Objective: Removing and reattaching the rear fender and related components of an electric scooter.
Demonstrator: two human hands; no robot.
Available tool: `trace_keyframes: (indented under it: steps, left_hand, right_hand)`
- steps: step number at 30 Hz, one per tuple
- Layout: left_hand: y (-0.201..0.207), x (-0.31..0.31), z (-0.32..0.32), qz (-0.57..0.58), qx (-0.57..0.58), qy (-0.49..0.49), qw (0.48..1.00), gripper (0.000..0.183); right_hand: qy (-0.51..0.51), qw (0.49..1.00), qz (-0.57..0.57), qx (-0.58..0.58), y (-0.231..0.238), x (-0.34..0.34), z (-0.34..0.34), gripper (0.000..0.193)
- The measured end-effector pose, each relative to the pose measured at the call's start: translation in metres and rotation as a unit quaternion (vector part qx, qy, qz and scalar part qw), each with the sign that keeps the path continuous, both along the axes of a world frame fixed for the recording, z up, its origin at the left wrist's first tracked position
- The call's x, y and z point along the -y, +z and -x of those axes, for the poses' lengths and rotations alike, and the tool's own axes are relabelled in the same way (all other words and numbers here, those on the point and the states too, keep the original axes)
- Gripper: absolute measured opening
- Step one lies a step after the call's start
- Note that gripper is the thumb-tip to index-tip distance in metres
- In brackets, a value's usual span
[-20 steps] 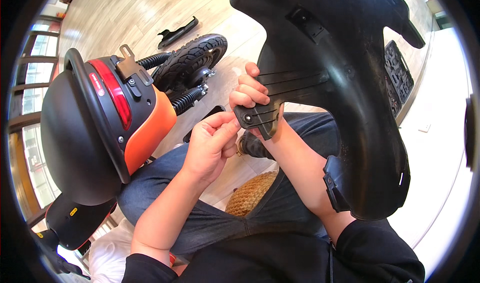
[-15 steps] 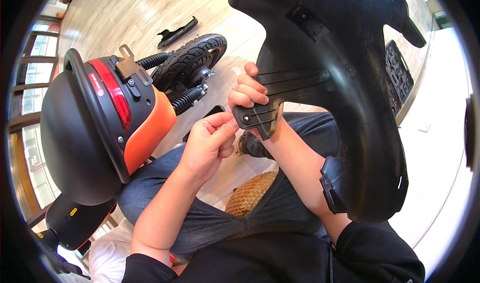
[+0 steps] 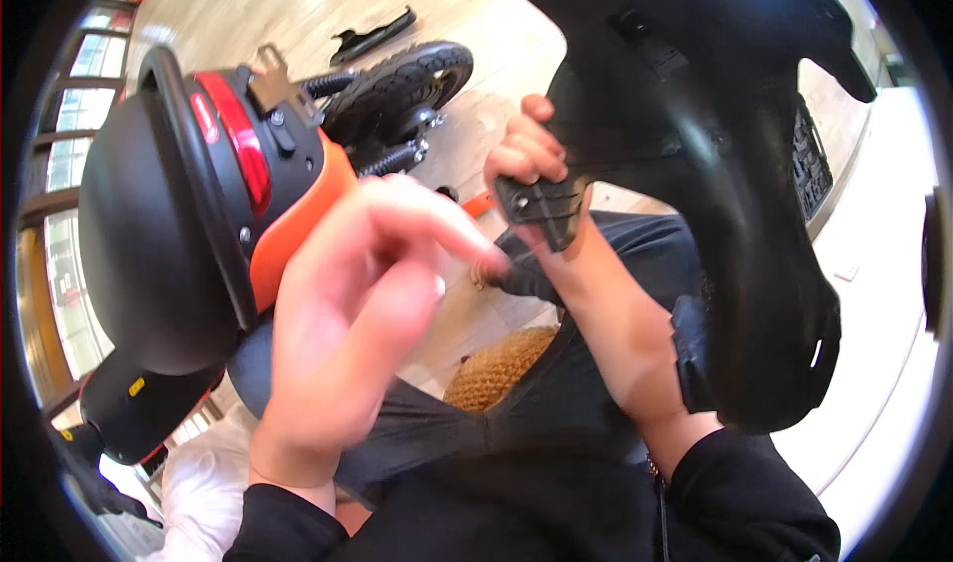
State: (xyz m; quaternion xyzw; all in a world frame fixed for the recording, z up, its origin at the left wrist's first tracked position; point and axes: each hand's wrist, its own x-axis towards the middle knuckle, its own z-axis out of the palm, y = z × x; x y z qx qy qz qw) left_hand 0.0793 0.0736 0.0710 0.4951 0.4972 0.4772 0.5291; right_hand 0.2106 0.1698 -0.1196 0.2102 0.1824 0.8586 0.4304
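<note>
My right hand is closed around the edge of a large black plastic fender, near a tab with a small round fastener in it. The fender stands tilted on the right and covers part of my right forearm. Raised close to the camera, my left hand is smeared by motion. Its index finger points toward the tab, with the thumb apart from it, and I see nothing held. To the left is a two-wheeler with a black seat, red tail light and orange side panel.
The rear wheel shows beyond the orange panel. A black plastic part lies on the wood floor. Behind the fender sits a black tool case. Between my legs is a woven tan seat; a white bag is at lower left.
My left hand has let go of the tab area and come up and left, nearer the camera. The whole view has shifted slightly; my right hand still grips the fender.
</note>
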Motion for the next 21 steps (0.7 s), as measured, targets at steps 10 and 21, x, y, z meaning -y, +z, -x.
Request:
trace_keyframes:
  steps: [10, 21]
  left_hand:
    - [0.012, 0.056, -0.019, 0.125, 0.466, -0.158, 0.862, 0.083]
    - [-0.004, 0.060, -0.011, 0.144, 0.485, -0.110, 0.855, 0.075]
  right_hand:
    - [0.032, 0.998, 0.036, -0.027, -0.006, -0.002, 0.015, 0.013]
    - [0.049, 0.998, 0.040, 0.019, -0.006, -0.001, 0.014, 0.010]
